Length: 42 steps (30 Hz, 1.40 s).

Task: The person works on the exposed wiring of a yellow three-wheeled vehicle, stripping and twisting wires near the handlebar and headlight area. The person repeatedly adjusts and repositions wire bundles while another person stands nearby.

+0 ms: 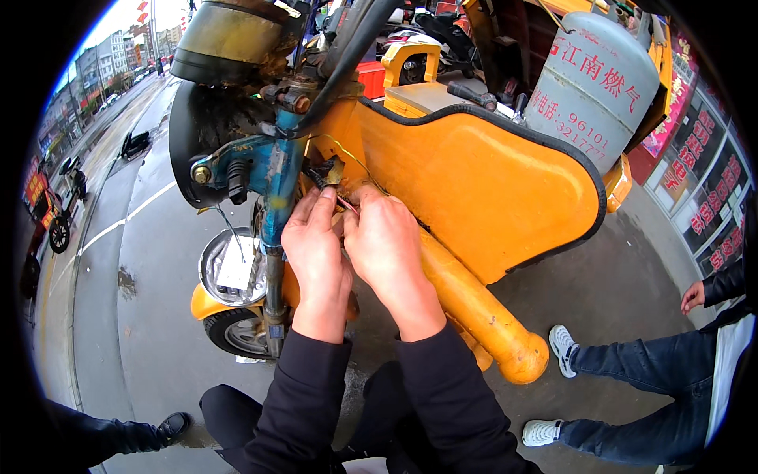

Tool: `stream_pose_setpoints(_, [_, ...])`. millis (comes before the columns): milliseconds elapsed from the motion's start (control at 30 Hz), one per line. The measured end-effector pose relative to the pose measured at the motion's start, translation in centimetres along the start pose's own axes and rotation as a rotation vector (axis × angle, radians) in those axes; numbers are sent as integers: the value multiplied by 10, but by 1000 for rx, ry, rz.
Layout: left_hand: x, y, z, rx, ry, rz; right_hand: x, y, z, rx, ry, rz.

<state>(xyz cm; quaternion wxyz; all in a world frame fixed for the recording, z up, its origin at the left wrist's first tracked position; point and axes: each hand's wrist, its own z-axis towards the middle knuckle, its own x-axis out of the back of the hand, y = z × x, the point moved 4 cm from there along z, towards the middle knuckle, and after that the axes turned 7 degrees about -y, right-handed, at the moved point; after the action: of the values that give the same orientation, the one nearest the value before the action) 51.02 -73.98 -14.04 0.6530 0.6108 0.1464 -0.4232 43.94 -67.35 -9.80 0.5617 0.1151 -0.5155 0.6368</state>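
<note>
My left hand [318,251] and my right hand [388,249] meet at the front of a yellow three-wheeled vehicle, fingertips pinched close together. Between them shows a short length of thin reddish wire [346,205]. Just above my left fingertips is a dark connector with a brownish patch [325,171]. A thin yellow wire [347,152] arcs over it toward the body panel. To the left of my hands stands the worn blue front fork [278,186]. My fingers partly hide the wire, so its ends cannot be seen.
A yellow curved front panel [482,186] and yellow tube [474,308] lie to the right. Behind stands a grey gas cylinder [592,87]. A round lamp [234,265] hangs by the front wheel [241,332]. One person [655,379] stands right; another's shoe [174,426] shows left.
</note>
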Motion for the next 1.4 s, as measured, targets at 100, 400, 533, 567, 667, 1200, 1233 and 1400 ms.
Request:
stream_pose_setpoints(100, [-3,-1,0,-78,-3,113,3,1,-1,16,101,33])
stream_pose_setpoints(400, [20,-1,-5,-259,16,720,-2,7,10,-64,142,164])
stream_pose_setpoints(533, [1,-7,-3,-99,8,247,2,15,6,-35,34,220])
stream_pose_setpoints(567, [6,-8,1,-60,-51,283,1,14,3,-60,-10,252])
stream_pose_setpoints(667, [13,-10,7,-16,-140,326,0,12,2,-98,-65,290])
stream_pose_setpoints(1200, [-2,50,-81,-49,-535,129,-11,19,34,-225,270,320])
stream_pose_setpoints(1233, [-9,51,-103,-72,-590,319,-7,23,36,-239,260,322])
stream_pose_setpoints(1400, [34,39,-122,34,-536,1053,-1,24,19,-183,53,571])
